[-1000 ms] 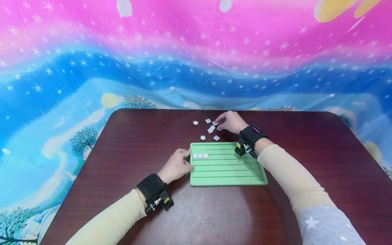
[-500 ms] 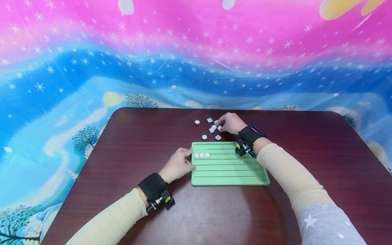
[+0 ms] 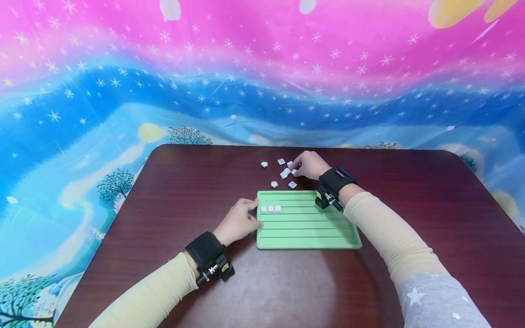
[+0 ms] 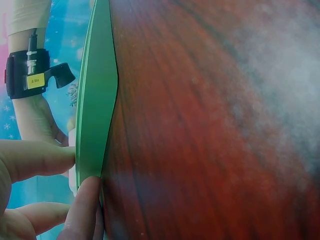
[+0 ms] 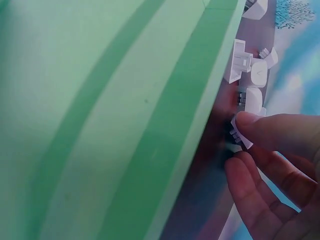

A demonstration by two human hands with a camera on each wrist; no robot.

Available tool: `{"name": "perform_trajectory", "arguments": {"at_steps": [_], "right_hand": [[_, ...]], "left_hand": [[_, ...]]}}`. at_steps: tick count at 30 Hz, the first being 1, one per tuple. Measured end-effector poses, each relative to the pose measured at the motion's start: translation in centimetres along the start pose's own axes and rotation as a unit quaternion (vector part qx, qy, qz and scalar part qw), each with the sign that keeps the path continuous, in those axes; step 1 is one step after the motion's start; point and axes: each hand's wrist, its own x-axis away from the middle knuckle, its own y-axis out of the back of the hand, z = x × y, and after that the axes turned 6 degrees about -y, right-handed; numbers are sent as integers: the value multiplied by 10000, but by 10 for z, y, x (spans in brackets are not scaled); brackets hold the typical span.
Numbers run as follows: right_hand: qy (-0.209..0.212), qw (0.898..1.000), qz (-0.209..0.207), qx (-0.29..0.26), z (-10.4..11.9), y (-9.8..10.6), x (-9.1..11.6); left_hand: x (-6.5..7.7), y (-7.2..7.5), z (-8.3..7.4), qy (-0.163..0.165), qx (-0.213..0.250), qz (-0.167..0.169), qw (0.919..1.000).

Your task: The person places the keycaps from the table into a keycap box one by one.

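My left hand (image 3: 235, 222) grips the left edge of a light green tray (image 3: 307, 232), its thumb at the rim; the left wrist view shows a fingertip (image 4: 89, 192) against the outer wall. Three white keycaps (image 3: 270, 208) sit side by side in the tray's upper left, along one of its ridged rows. Beyond the far rim, my right hand (image 3: 310, 165) pinches a white keycap (image 5: 243, 135) between thumb and fingers, low over the table. That keycap is tilted, its underside partly showing in the right wrist view.
Several loose keycaps (image 3: 285, 173) lie scattered behind the tray, some on their sides, close to the right fingertips. The dark wooden table (image 3: 184, 182) ends at a patterned cloth backdrop (image 3: 262, 91). My right forearm (image 3: 389, 232) passes over the tray's right side.
My right fingers have shifted slightly nearer and come together on a keycap at the right of the loose group. The left hand and tray hold still; the head view has shifted slightly.
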Motion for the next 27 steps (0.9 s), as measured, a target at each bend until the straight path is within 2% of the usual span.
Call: {"name": "perform_trajectory", "arguments": {"at_steps": [12, 20, 27], "right_hand": [[12, 9998, 154, 122, -4, -1, -3], [83, 9998, 93, 132, -6, -3, -3], [125, 9998, 8, 125, -7, -2, -2]], "left_hand": [[1, 0, -2, 81, 101, 32, 9999], [1, 0, -3, 11, 63, -22, 10000], [2, 0, -3, 75, 33, -25, 10000]]}}
